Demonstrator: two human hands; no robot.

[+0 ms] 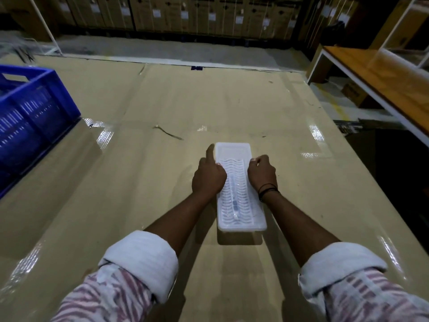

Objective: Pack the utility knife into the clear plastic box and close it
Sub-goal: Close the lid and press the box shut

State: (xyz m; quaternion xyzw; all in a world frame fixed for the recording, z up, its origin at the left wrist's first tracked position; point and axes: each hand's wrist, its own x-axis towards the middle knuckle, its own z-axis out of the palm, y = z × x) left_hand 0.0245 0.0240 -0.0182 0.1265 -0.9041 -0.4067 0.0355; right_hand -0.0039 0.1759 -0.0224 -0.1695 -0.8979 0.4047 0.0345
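You can read no text here; the white labels [211, 16] on the stacked cartons [162, 12] along the top are blurred.

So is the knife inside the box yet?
Inside: the utility knife shows through the clear plastic box lid, both hands pressing its sides.

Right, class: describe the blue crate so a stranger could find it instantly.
Start at the wide tan table covered in glossy film. Follow its left edge to the blue crate standing there. It is the only blue, slotted-walled container, much bigger than the pale clear plastic box between the hands.
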